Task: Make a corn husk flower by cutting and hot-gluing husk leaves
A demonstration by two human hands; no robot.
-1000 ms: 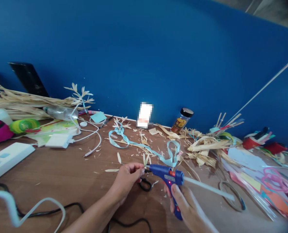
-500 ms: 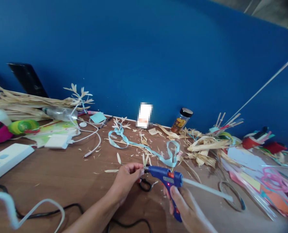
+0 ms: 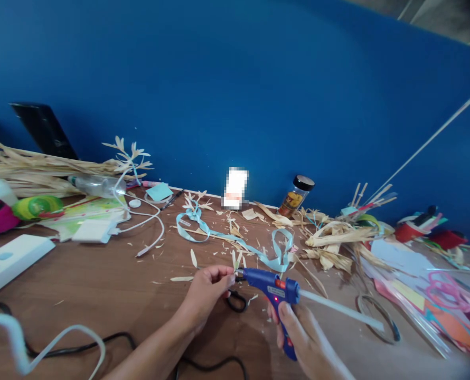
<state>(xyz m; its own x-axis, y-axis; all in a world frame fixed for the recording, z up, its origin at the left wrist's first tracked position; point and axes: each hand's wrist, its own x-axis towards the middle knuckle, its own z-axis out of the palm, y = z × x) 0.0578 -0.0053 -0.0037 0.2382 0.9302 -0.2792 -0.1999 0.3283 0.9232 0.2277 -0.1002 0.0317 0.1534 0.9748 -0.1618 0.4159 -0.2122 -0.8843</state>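
Low in the middle, my left hand pinches the base of a small flower of pale dried-husk petals between thumb and fingers. My right hand is wrapped round the handle of a blue hot glue gun, its red light lit and a long translucent glue stick jutting from the back. The nozzle points left, right at the flower's base beside my left fingertips; whether it touches cannot be made out. Under my left hand lies a black loop like a scissors handle, partly hidden.
Light-blue ribbon and husk scraps lie beyond my hands. A lidded jar leans by the blue partition. Dried husks and coloured papers spread rightward. On the left are a white power strip, cables and a plastic bottle.
The glue gun has drawn back very slightly to the right, with its nozzle still beside the flower's base. My left hand keeps its pinch in the same spot.
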